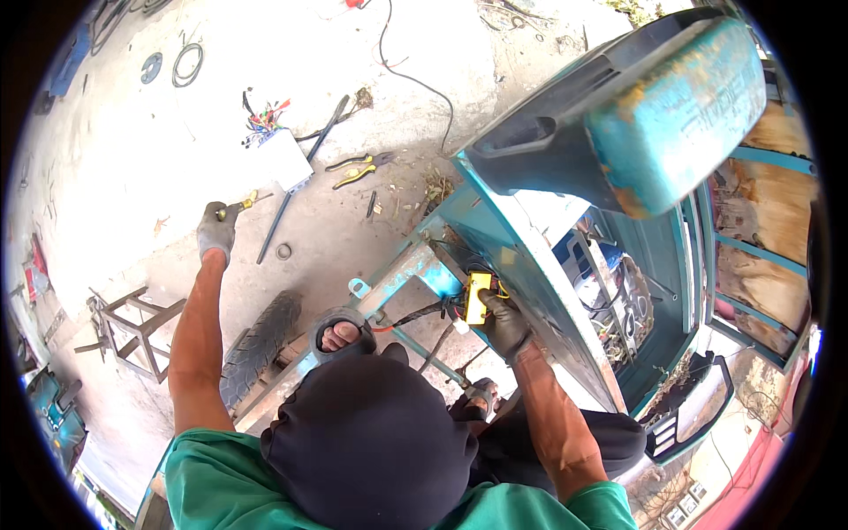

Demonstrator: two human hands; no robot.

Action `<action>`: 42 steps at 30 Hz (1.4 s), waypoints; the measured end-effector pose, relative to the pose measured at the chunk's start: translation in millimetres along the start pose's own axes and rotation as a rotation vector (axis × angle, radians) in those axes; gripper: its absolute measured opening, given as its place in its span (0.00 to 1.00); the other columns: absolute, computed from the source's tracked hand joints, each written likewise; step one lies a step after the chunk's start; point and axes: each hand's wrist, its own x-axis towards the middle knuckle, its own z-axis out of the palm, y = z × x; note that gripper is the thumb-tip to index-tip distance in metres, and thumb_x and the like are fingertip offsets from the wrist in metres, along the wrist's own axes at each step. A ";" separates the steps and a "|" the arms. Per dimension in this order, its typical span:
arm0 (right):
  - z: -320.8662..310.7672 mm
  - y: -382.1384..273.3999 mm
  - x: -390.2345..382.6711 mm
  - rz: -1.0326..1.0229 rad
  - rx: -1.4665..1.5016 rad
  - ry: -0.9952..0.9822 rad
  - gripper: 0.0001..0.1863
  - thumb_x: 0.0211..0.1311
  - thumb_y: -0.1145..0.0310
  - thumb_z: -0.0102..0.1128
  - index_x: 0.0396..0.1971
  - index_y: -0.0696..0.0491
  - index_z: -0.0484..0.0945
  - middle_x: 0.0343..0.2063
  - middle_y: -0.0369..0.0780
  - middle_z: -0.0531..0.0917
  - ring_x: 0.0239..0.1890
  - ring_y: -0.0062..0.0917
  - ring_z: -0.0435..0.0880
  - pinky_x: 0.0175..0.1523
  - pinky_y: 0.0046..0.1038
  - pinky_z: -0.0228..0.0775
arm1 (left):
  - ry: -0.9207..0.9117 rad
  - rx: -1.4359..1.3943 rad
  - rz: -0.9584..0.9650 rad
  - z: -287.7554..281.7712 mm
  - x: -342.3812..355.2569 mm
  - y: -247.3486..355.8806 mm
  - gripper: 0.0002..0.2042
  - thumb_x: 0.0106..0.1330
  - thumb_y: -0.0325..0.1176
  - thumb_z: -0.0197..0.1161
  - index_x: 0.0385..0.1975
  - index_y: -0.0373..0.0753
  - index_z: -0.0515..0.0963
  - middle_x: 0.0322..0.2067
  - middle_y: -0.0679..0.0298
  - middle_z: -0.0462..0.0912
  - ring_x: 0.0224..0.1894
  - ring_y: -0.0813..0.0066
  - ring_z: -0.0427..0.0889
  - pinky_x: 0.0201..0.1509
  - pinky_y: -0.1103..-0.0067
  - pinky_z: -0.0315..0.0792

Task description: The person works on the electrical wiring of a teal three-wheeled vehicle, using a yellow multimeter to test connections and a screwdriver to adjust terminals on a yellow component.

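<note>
My gloved left hand (218, 231), at the left, grips a screwdriver (252, 199) with a yellow-and-black handle, held out over the concrete floor. At centre right, my gloved right hand (503, 322) is closed on a small yellow box (479, 296) against the inner side of a rusty teal vehicle frame (415, 276). Wires and a white connector (460, 326) hang beside the box. Beyond my left hand lie a silver box (283, 161) with coloured leads and yellow-handled pliers (353, 181).
A teal seat housing (671, 115) stands at upper right beside an open body (662, 265). A tyre (261, 358), a metal stand (141, 331), cable coils (187, 64) and a long rod (274, 230) lie leftward. My sandalled foot (340, 336) and dark cloth (371, 442) are below.
</note>
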 end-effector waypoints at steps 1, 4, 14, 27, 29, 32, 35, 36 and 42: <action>5.1 0.1 4.9 -0.002 -0.025 -0.028 0.18 0.72 0.73 0.59 0.60 0.55 0.75 0.50 0.40 0.84 0.50 0.28 0.86 0.56 0.37 0.81 | -0.005 0.008 0.045 -18.6 -5.8 8.6 0.19 0.66 0.47 0.69 0.47 0.38 0.81 0.35 0.49 0.86 0.38 0.56 0.85 0.45 0.66 0.77; 0.9 0.0 10.0 0.017 -0.096 -0.036 0.17 0.71 0.71 0.61 0.57 0.54 0.77 0.49 0.40 0.85 0.47 0.27 0.87 0.51 0.36 0.85 | -0.057 -0.077 0.140 -68.6 -36.4 57.9 0.19 0.67 0.45 0.70 0.46 0.35 0.80 0.32 0.56 0.86 0.34 0.69 0.83 0.40 0.72 0.77; 3.3 -3.9 10.4 0.003 -0.183 0.028 0.21 0.65 0.60 0.69 0.53 0.55 0.81 0.42 0.39 0.88 0.39 0.24 0.89 0.45 0.30 0.84 | -0.577 -0.152 0.712 -137.2 -200.6 263.0 0.17 0.67 0.31 0.68 0.53 0.32 0.78 0.34 0.62 0.85 0.33 0.79 0.82 0.38 0.79 0.76; 13.9 -9.5 -7.8 -0.086 -0.342 0.092 0.32 0.58 0.43 0.73 0.50 0.56 0.84 0.41 0.38 0.89 0.40 0.21 0.87 0.46 0.26 0.77 | -0.550 0.164 1.232 -91.5 -281.2 342.0 0.16 0.58 0.25 0.72 0.47 0.31 0.81 0.38 0.54 0.85 0.36 0.66 0.84 0.42 0.73 0.77; 15.7 -8.7 -5.7 -0.056 -0.362 0.097 0.33 0.58 0.41 0.72 0.50 0.56 0.84 0.42 0.39 0.89 0.41 0.21 0.87 0.48 0.26 0.76 | -0.536 0.156 1.246 -91.3 -279.7 339.5 0.16 0.58 0.25 0.72 0.46 0.31 0.81 0.38 0.54 0.85 0.36 0.66 0.84 0.42 0.73 0.77; 20.5 -14.4 -11.1 -0.033 -0.372 0.103 0.34 0.58 0.40 0.72 0.49 0.57 0.85 0.42 0.39 0.89 0.40 0.21 0.87 0.47 0.26 0.76 | -0.513 0.099 1.273 -87.5 -277.8 334.4 0.16 0.58 0.25 0.73 0.46 0.31 0.81 0.37 0.54 0.86 0.33 0.66 0.84 0.39 0.73 0.78; 21.6 -14.5 -10.6 -0.038 -0.378 0.105 0.33 0.57 0.41 0.72 0.47 0.57 0.85 0.40 0.40 0.89 0.38 0.22 0.88 0.45 0.26 0.77 | -0.495 0.055 1.273 -82.9 -275.6 331.1 0.16 0.58 0.27 0.73 0.46 0.31 0.81 0.34 0.54 0.86 0.30 0.66 0.85 0.36 0.73 0.79; 21.1 -13.7 -9.1 -0.042 -0.381 0.104 0.33 0.57 0.41 0.72 0.46 0.57 0.86 0.39 0.40 0.89 0.38 0.22 0.88 0.44 0.26 0.78 | -0.493 0.052 1.271 -82.2 -275.0 330.3 0.16 0.58 0.27 0.73 0.46 0.31 0.81 0.34 0.54 0.86 0.30 0.67 0.85 0.36 0.74 0.79; 13.2 1.0 6.6 -0.004 -0.334 0.138 0.28 0.57 0.47 0.75 0.44 0.59 0.85 0.38 0.41 0.89 0.36 0.22 0.88 0.42 0.27 0.79 | -0.548 0.025 1.141 -81.2 -281.7 327.1 0.14 0.60 0.25 0.72 0.45 0.31 0.80 0.34 0.56 0.87 0.31 0.73 0.82 0.37 0.77 0.76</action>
